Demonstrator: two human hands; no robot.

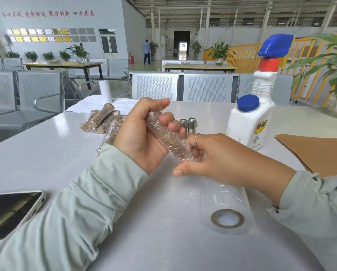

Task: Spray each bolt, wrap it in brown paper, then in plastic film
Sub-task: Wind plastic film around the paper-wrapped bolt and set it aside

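Nearest to the camera, at the lower left edge of the frame, lies a phone [9,214] with dark screen on the white table [52,153], and low in the middle-right lies the roll of plastic film [225,204] with its cardboard core facing the viewer. At the centre of the frame, the fingers of the left hand [142,137] are curled round the upper part of a wrapped bolt [165,138], which is held above the table, tilted, already in brown paper and shiny film. The right hand [220,155] pinches the lower end of this bolt with its bent fingers, while the thumb is stretched out to the left; one finger has a thin ring. Behind the left hand, toward the upper left, a pile of finished wrapped bolts [103,120] lies on the table. Just behind the hands, two bare bolts [188,124] show their hexagonal heads. At the right stands a white spray bottle [251,114] with blue trigger, and brown paper [318,151] lies at the right edge.
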